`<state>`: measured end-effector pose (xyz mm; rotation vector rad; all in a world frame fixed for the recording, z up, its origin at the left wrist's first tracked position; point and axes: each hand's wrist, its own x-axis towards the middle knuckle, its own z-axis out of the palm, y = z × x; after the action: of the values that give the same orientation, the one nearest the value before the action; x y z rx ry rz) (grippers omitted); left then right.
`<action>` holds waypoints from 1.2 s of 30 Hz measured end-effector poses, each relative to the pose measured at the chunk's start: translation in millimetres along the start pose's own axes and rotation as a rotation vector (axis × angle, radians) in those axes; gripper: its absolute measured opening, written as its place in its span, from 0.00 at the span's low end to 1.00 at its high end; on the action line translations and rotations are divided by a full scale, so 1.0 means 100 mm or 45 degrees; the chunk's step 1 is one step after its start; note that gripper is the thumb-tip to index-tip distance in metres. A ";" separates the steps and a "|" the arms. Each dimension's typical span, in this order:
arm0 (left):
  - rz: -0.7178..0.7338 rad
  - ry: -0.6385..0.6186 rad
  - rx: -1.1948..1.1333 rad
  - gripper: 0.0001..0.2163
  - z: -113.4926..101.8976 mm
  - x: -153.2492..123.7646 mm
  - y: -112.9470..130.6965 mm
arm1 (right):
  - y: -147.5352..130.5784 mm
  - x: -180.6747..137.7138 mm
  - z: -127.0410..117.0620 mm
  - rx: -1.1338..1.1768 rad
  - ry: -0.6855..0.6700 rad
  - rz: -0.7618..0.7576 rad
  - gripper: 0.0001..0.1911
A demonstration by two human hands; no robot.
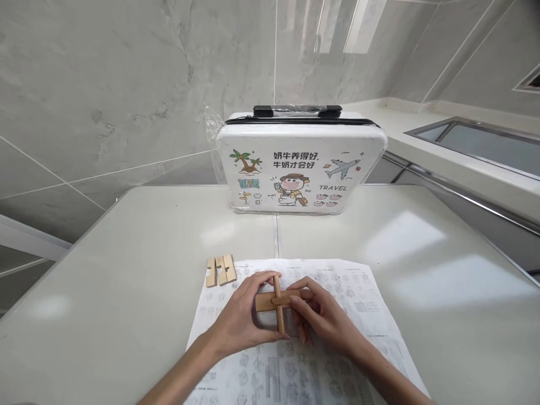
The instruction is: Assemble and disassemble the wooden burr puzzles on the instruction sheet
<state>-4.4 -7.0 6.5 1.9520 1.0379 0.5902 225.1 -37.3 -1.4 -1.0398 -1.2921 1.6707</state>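
Both hands are on a small wooden interlocking puzzle [265, 302], held over a printed sheet. One bar of it lies crosswise, and a slimmer wooden stick [279, 320] crosses it, pointing away from me. My left hand [236, 318] grips that stick at its two ends between thumb and fingertips. My right hand [323, 315] pinches the right end of the crosswise bar, thumb on top; its fingers hide part of that end. Several notched wooden pieces [228, 269] lie side by side at the sheet's upper left corner, touched by neither hand.
The printed instruction sheet [350, 360] lies on a pale glossy table [126, 270]. At the table's far edge stands a white cartoon-printed case [261, 197] with a black handle, wrapped in clear plastic. Behind it is a grey tiled wall [126, 84]; a counter [447, 140] runs along the right.
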 end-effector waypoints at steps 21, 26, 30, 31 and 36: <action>-0.204 -0.013 -0.977 0.41 -0.14 0.06 0.04 | -0.01 0.00 -0.10 -0.385 0.624 -0.103 0.20; -0.212 -0.064 -1.132 0.39 -0.15 0.09 0.02 | 0.13 0.01 -0.07 -0.886 0.618 -0.320 0.13; -0.227 -0.053 -1.146 0.39 -0.11 0.07 0.01 | 0.21 0.04 -0.07 -1.094 0.656 -0.436 0.10; -0.249 -0.049 -1.135 0.41 -0.10 0.06 0.00 | 0.22 0.04 -0.08 -1.120 0.665 -0.441 0.08; -0.318 -0.067 -1.050 0.45 -0.06 0.02 -0.02 | 0.11 0.00 -0.07 -1.033 0.663 -0.613 0.15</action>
<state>-8.3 -1.5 8.0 1.0941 0.8048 0.6805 230.1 -36.8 -13.7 -1.3480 -1.6996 0.4404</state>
